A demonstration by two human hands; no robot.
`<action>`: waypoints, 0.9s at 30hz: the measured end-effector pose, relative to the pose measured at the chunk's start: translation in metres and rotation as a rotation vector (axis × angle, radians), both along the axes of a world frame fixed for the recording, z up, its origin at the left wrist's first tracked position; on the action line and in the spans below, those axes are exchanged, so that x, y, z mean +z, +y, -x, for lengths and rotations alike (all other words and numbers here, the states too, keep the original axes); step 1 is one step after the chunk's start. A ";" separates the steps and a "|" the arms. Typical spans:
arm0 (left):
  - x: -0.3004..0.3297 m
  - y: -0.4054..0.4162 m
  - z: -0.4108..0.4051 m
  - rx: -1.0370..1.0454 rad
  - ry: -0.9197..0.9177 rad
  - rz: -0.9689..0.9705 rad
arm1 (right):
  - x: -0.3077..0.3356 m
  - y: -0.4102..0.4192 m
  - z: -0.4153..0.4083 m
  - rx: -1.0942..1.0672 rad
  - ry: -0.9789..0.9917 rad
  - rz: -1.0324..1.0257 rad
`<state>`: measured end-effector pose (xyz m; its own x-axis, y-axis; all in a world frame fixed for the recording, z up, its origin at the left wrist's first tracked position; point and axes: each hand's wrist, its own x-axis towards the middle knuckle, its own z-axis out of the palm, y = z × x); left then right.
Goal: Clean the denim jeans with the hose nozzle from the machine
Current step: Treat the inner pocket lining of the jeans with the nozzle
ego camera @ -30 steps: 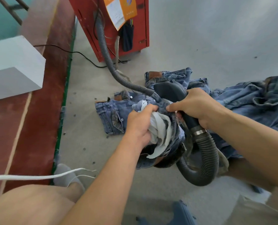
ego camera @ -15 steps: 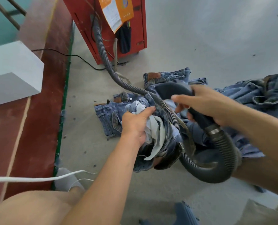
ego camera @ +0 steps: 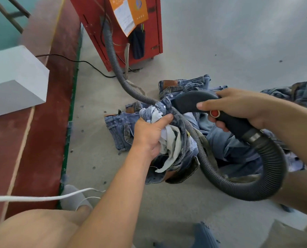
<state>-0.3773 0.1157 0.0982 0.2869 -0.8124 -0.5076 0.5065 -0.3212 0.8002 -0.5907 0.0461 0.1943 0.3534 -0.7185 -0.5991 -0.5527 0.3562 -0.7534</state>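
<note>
From the head camera, the left hand point(ego camera: 150, 135) clutches a bunched pair of faded blue denim jeans point(ego camera: 174, 145) with white pocket lining turned out, lifted just above the grey concrete floor point(ego camera: 220, 51). The right hand point(ego camera: 238, 108) wraps the black plastic hose nozzle point(ego camera: 194, 101), which lies roughly level, tip pointing left into the waistband. Its grey ribbed hose point(ego camera: 267, 169) loops back to the red metal machine point(ego camera: 95, 20).

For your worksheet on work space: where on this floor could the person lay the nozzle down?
Bare concrete floor lies right of the red machine, beyond the jeans; another bare strip runs left of the jeans to the green edge. It is crowded around both hands, with denim and looping hose.
</note>
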 end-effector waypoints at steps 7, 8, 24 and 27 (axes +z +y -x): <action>0.006 0.001 -0.002 -0.024 0.047 0.009 | 0.005 0.001 0.012 0.224 0.022 -0.107; 0.005 0.002 -0.001 -0.042 0.054 0.012 | 0.004 0.002 0.008 0.219 0.013 -0.093; 0.006 0.004 -0.007 -0.086 0.049 0.022 | 0.014 0.004 0.014 0.351 -0.001 -0.151; 0.005 0.008 -0.006 -0.145 0.060 0.015 | 0.006 0.004 0.001 0.166 -0.127 -0.148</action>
